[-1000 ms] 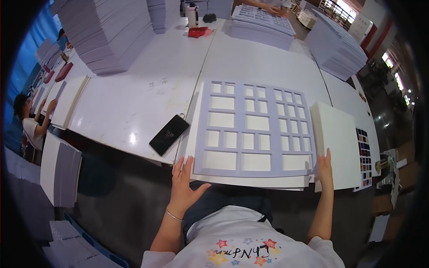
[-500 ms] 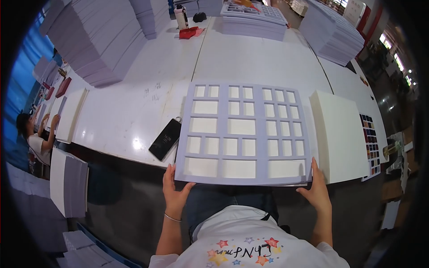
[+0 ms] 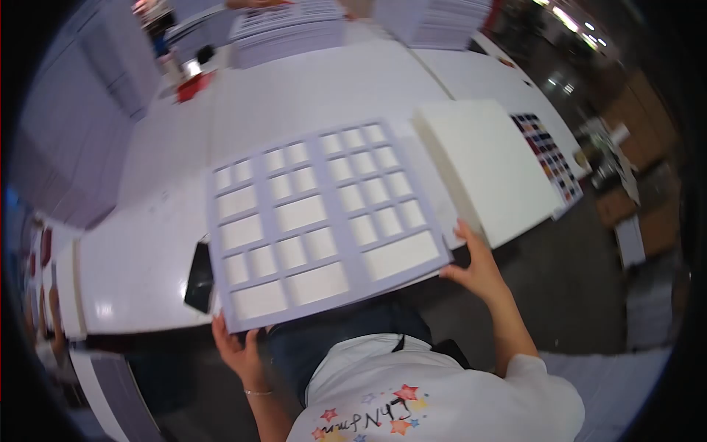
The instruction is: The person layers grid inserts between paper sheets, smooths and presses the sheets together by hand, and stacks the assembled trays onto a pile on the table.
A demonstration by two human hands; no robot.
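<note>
A pale lilac tray board with many rectangular cut-out windows lies over white backing at the table's front edge. My left hand is at its near left corner, fingers along the side and thumb by the front edge. Around the near right corner, my right hand has thumb and fingers spread, the thumb close to the front edge. Neither hand is closed round the board. A black phone lies by the board's left side, partly covered by it.
A thick stack of cream-white sheets stands right of the board, beside a colour swatch card. Tall lilac stacks rise at the left. Farther back are another tray stack with a person's hand and a red item.
My view has turned to the right and the picture is blurred. The scene appears shifted left and tilted. My hands remain at the board's two near corners, the right one spread a little wider.
</note>
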